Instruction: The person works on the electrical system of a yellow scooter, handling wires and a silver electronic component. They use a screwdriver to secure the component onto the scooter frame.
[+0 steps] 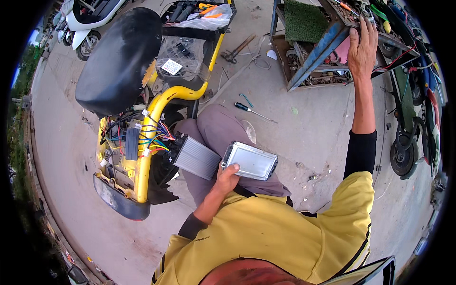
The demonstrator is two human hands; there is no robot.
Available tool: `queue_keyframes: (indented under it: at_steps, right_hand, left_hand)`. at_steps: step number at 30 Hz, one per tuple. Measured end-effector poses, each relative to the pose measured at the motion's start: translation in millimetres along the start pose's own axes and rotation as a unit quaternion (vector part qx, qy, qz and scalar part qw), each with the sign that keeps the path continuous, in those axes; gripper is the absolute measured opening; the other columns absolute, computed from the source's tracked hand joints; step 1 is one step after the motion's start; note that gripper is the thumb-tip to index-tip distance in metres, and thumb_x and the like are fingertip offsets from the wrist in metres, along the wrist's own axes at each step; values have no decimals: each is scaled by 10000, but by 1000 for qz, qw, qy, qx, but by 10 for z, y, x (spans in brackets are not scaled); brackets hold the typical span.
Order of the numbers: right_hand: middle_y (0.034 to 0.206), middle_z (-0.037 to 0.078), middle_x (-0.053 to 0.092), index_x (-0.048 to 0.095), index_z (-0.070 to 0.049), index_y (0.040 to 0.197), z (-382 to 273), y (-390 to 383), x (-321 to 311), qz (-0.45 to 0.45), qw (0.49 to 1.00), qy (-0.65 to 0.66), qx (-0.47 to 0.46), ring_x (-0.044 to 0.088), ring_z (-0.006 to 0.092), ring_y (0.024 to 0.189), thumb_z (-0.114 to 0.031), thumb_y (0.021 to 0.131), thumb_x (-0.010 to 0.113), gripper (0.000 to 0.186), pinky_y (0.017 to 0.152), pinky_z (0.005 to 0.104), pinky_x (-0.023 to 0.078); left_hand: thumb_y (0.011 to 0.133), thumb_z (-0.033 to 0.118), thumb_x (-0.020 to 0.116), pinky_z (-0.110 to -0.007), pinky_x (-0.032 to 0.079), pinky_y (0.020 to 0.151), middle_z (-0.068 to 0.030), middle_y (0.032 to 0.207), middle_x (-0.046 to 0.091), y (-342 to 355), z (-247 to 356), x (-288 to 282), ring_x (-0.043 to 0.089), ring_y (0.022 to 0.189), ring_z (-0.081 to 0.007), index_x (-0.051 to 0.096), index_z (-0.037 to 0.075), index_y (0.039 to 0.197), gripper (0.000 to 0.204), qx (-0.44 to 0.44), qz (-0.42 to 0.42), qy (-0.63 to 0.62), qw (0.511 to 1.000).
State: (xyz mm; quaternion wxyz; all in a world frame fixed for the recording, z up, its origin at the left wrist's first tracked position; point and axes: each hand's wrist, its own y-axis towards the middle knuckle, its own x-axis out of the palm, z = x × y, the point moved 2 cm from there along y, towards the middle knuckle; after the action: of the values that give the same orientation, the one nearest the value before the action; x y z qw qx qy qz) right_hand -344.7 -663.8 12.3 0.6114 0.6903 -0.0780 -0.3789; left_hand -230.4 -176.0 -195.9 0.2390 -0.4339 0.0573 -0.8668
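My left hand (pixel 227 178) grips a flat silver metal case (pixel 251 160) above my lap, thumb on its face. Beside it a finned aluminium controller (pixel 195 159) rests on my leg, wired into a colourful bundle of cables (pixel 153 134) on the yellow-framed scooter (pixel 170 92), which has a black seat (pixel 114 57) raised over it. My right hand (pixel 363 50) reaches out with fingers stretched over the top edge of a metal tool cart (pixel 309 59), close to small hand tools there; what lies right at its fingertips is too small to make out.
On the floor lie a screwdriver (pixel 249 110), a hex key (pixel 246 99), a hammer (pixel 232 54) and a coiled cable (pixel 261 63). Scooters (pixel 403 152) stand along the right, and a white scooter (pixel 85 23) at the back left.
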Motion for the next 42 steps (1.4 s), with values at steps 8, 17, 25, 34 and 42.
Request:
queue_keyframes:
  at_steps: [8, 17, 25, 34, 42]
  right_hand:
    - [1328, 145, 640, 646, -64, 1343, -919, -1835, -112, -157, 968, 171, 90, 625, 350, 1207, -68, 923, 725, 427, 1012, 435, 515]
    - [1403, 182, 588, 513, -67, 1476, -2333, -4322, 1489, -531, 762, 315, 195, 586, 392, 1272, -125, 957, 659, 543, 1039, 463, 524]
    - [1328, 101, 574, 525, -149, 1453, -2877, -4711, 2465, -622, 772, 127, -16, 602, 312, 1244, -131, 975, 597, 484, 951, 472, 578]
    - [1193, 190, 576, 442, -93, 1431, -2618, -4900, 2441, -650, 741, 168, 17, 676, 403, 1040, -26, 950, 571, 503, 890, 511, 582]
    - [1250, 203, 575, 370, -95, 1557, -2028, -2912, 1068, -418, 801, 389, 183, 630, 347, 1122, 54, 917, 509, 671, 977, 440, 508]
  left_hand:
    - [787, 373, 678, -526, 328, 1225, -285, 1594, 408, -50, 74, 162, 449, 1458, -404, 349, 22, 1575, 923, -53, -30, 24, 998]
    - [769, 384, 745, -534, 339, 1220, -299, 1572, 414, -24, 128, 118, 403, 1492, -408, 319, 36, 1584, 983, -118, 35, 2, 992]
    - [781, 422, 768, -447, 362, 1207, -230, 1564, 474, 44, 276, 245, 470, 1456, -328, 357, -20, 1566, 990, -155, 64, -20, 986]
    - [890, 429, 727, -410, 355, 1192, -171, 1489, 571, 53, 340, 260, 521, 1388, -261, 429, -35, 1534, 848, -64, -27, 10, 998]
    - [912, 344, 722, -412, 375, 1167, -139, 1453, 586, -99, 30, 192, 552, 1341, -237, 438, -1, 1526, 759, 7, -27, -23, 999]
